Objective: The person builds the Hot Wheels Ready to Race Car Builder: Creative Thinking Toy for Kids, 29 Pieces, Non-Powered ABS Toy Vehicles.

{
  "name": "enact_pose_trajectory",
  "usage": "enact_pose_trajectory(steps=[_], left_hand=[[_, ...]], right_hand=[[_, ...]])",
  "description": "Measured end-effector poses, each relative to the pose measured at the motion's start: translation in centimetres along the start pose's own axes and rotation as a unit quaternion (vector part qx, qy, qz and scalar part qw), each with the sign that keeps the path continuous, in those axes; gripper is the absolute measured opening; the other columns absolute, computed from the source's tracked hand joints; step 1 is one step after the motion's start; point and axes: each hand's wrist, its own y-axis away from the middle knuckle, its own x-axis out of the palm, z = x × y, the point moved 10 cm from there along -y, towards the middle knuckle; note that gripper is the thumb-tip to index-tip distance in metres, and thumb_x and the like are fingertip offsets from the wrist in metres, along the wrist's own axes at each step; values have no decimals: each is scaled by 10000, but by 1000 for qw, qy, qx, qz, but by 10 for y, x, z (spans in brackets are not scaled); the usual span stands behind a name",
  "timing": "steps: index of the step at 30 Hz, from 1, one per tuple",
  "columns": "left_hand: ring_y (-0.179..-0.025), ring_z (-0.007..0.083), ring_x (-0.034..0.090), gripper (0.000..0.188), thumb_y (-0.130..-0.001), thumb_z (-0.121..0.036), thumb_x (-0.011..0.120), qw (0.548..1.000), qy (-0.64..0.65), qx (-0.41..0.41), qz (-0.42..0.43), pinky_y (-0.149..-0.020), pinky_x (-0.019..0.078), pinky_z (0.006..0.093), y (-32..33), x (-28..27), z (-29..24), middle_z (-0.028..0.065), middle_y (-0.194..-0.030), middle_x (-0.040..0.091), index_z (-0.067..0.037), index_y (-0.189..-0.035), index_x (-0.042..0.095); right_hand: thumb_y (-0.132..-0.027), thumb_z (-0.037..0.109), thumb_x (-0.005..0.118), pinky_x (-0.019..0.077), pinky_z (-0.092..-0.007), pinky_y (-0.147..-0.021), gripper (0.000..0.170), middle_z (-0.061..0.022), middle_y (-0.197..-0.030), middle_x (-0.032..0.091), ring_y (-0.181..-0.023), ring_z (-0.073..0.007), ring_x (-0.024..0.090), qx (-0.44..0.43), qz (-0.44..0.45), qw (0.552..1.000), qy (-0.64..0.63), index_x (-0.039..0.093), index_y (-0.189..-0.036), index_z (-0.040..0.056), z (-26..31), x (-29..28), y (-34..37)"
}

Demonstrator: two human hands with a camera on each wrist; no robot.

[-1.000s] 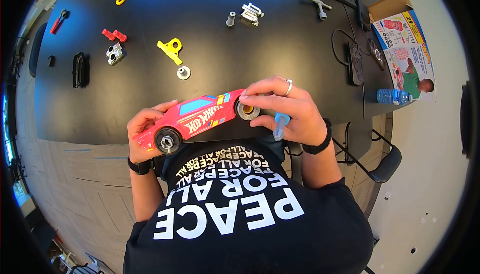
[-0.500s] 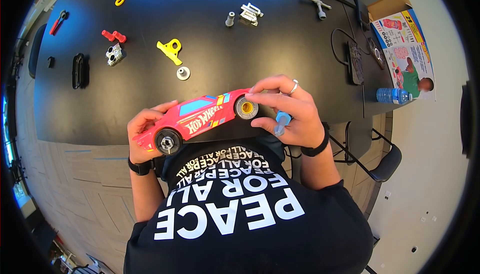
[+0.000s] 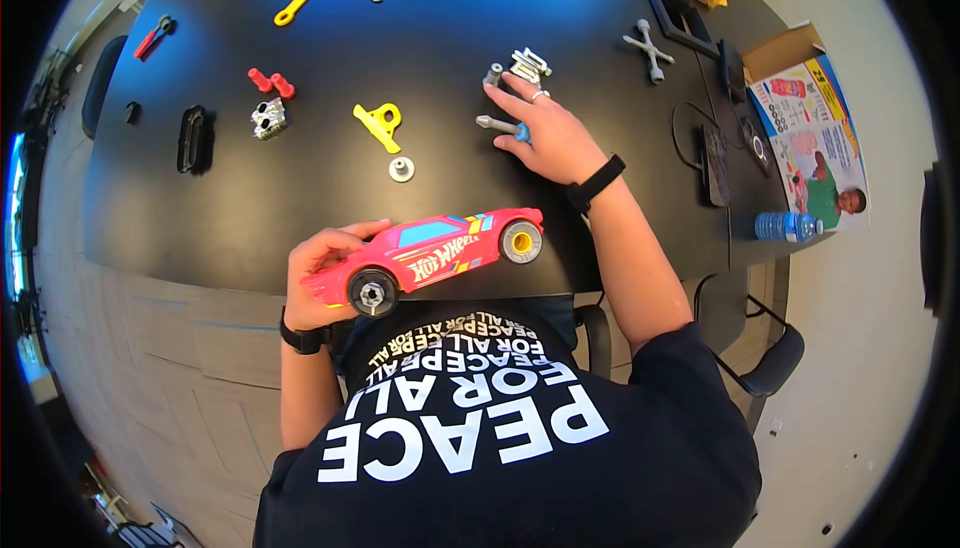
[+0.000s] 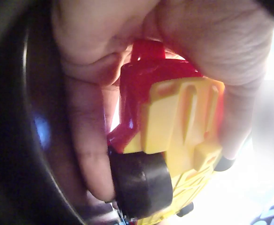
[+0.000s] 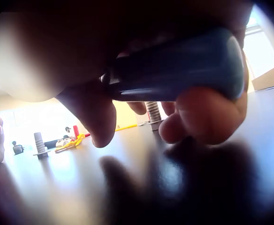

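Note:
My left hand (image 3: 316, 268) grips one end of a red toy car (image 3: 440, 248) just over the table's near edge. Its near wheel has a silver hub (image 3: 373, 294); the far wheel (image 3: 521, 243) shows a yellow centre. The left wrist view shows the car's yellow underside (image 4: 179, 126) and a black tyre (image 4: 144, 185) beside my fingers. Held in my right hand (image 3: 555, 138) is a toy screwdriver with a grey shaft (image 3: 497, 125) and blue handle (image 5: 179, 65). That hand's fingertips reach a standing grey threaded bolt (image 3: 493, 75), beside a silver slotted part (image 3: 530, 68).
Nearer me are a grey flanged bolt (image 3: 401, 170) and a yellow part with a ring (image 3: 379, 128). A silver block (image 3: 268, 120), red bolts (image 3: 271, 83) and a black tray (image 3: 194, 140) lie leftward. A water bottle (image 3: 786, 227) and printed box (image 3: 815, 118) are at the right.
My right hand has left the car's far wheel and moved forward to the grey bolt, carrying the screwdriver. My left hand still holds the car; the head view has shifted.

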Motion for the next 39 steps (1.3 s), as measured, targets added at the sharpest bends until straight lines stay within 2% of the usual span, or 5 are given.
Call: enact_pose_trajectory(steps=[6,10,14,26,39], left_hand=[[-1378,364,671,592,-755,-90,1018,1000,-15,12,0,-1172,515,488,1,1,-1,372,-1480,643,23,-1194,639],[-1374,383,680,598,-755,-81,1014,999,-11,32,-7,-1162,519,477,2,0,-2,377,-1470,647,37,-1229,670],[-1390,371,663,599,-756,-98,1018,997,-50,39,-50,-1170,513,480,3,-1,-6,385,-1468,643,27,-1215,654],[-1384,379,666,649,-761,-144,1036,993,-88,59,-54,-1185,503,491,6,-3,-10,383,-1498,620,38,-1262,665],[-1284,392,741,567,-765,-193,1026,961,-192,151,-133,-1089,575,455,14,-7,-28,335,-1431,698,9,-1212,741]], right_hand=[[-852,110,908,580,-465,-996,550,-134,-1342,743,-1180,-388,710,-21,-42,997,-53,740,-1376,113,12,-19,-21],[-968,96,827,553,-281,-760,279,-33,-1016,784,-821,-92,657,11,-162,942,-294,803,-1246,71,3,-56,15],[-1064,127,731,417,-202,-554,253,-78,-938,803,-628,-28,547,110,-75,861,-491,797,-1286,26,38,-73,72],[-1037,46,731,478,-216,-636,219,-79,-927,797,-761,-70,691,131,-9,843,-522,799,-1236,-13,77,-66,106],[-961,-31,776,547,-295,-855,558,-80,-994,700,-859,-176,669,155,-144,957,-197,642,-1497,47,68,-97,140]])
